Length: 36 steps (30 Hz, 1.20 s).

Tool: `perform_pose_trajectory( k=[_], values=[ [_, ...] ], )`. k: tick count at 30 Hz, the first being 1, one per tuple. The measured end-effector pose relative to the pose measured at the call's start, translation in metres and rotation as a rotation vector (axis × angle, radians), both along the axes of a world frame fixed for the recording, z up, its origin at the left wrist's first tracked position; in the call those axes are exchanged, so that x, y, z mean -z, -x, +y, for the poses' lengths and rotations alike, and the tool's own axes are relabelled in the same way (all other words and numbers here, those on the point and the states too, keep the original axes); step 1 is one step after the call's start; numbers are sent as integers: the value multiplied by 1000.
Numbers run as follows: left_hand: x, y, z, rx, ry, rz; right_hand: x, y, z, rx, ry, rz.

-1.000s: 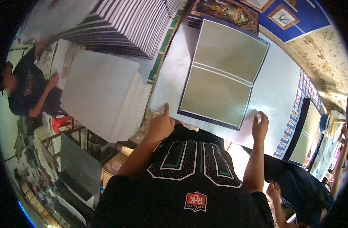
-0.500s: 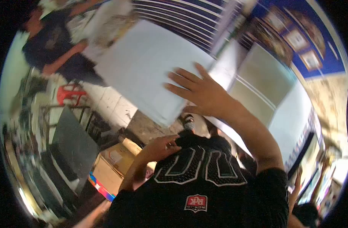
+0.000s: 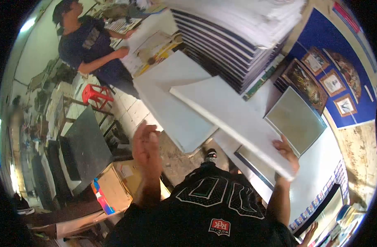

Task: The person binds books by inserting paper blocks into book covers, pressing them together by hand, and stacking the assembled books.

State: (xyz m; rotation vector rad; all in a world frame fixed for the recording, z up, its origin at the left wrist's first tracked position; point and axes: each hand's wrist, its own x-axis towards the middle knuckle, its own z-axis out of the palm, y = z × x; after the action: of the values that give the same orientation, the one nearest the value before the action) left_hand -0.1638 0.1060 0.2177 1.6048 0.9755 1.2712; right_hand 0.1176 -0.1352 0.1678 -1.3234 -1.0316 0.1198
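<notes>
My right hand (image 3: 286,156) is closed on the right end of a long white panel (image 3: 233,119), with fingers over its top face. The panel lies slantwise, its far left end over a pale flat board (image 3: 172,99). I cannot tell if the two touch. My left hand (image 3: 147,144) is raised to the left of the pale board, fingers loosely bent and holding nothing. Below the white panel, a dark-edged framed panel (image 3: 254,166) shows in part on the white table (image 3: 320,164).
A tall stack of dark-edged panels (image 3: 221,45) stands ahead. A framed panel (image 3: 297,119) leans at right near pictures on a blue board (image 3: 340,37). A co-worker (image 3: 93,49) stands at far left, near a red stool (image 3: 97,96). A cardboard box (image 3: 118,185) sits lower left.
My right hand was spread over the pale board; now it grips the white panel, further right. My left hand has risen from near my shirt. The view has shifted, showing more of the stack.
</notes>
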Motion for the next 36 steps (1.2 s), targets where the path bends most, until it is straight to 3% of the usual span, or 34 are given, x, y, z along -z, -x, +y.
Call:
perform_pose_trajectory(
  k=[2,4,6,7,9,12,13,14,17,18,22,27,29,33,36],
  values=[
    [-1,-41,-22,275,-231,2,8,-16,-36,110,-153,154],
    [-8,-80,-43,409,-172,135,15,-30,-81,13,-264,344],
    [-11,-131,-65,541,-418,427,36,-30,-133,131,-309,630],
    [0,-153,-76,597,-318,332,36,-30,-147,99,-372,675],
    [29,-178,-84,740,-252,352,62,-23,-186,263,-359,822],
    [64,-207,-95,869,-88,361,58,-16,-192,456,-325,983],
    [72,-215,-97,887,38,414,51,-15,-181,613,-267,1086],
    [82,-222,-97,897,162,466,75,-11,-196,596,-149,1135],
    [121,-231,-98,893,248,644,100,-11,-191,754,165,1268],
    [134,-230,-99,863,293,738,106,-11,-186,775,194,1177],
    [168,-216,-88,869,605,810,115,-16,-179,771,251,1278],
    [186,-223,-84,832,529,717,124,-33,-170,796,404,1298],
    [189,-230,-84,802,513,735,125,-40,-172,770,595,1208],
    [197,-234,-82,745,538,750,137,-40,-175,793,591,1190],
    [189,-237,-84,737,598,815,153,-29,-185,800,675,1032]
  ],
)
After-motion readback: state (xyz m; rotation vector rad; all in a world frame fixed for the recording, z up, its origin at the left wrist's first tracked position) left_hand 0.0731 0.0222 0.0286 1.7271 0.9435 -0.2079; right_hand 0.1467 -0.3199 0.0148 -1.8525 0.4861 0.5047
